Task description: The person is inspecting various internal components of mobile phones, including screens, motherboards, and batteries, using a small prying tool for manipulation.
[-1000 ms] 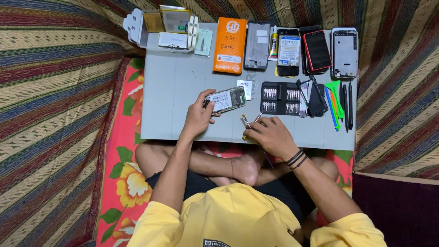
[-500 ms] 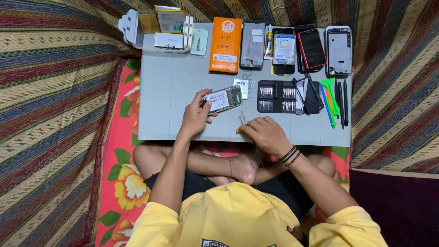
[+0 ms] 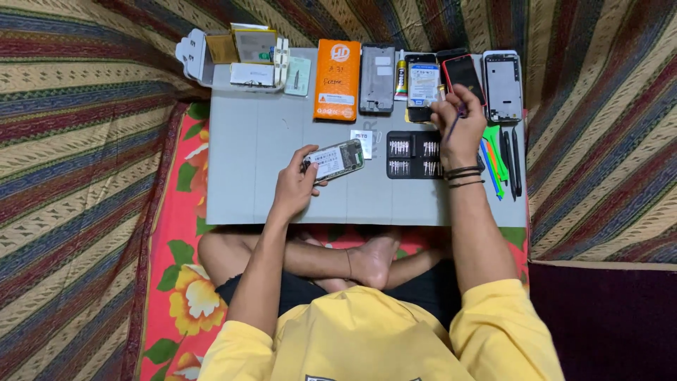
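I sit cross-legged at a grey work mat (image 3: 254, 155). My left hand (image 3: 295, 185) grips an opened phone (image 3: 336, 159) with its white inner label showing, held just above the mat's middle. My right hand (image 3: 458, 125) has reached to the far right and pinches a thin dark tool (image 3: 451, 127) above the black screwdriver bit case (image 3: 412, 154), close to a red-edged phone (image 3: 463, 74). Dark bands circle that wrist.
Along the mat's far edge lie an orange box (image 3: 337, 79), a grey phone back cover (image 3: 377, 77), a glue tube (image 3: 401, 73), a phone with a blue label (image 3: 422, 83) and a phone frame (image 3: 503, 85). A white box of parts (image 3: 236, 58) is at the far left. Coloured pry tools (image 3: 497, 156) lie right.
My right hand left the spot beside the opened phone and moved up and right to the bit case, now holding a thin tool. My left hand keeps the phone in place.
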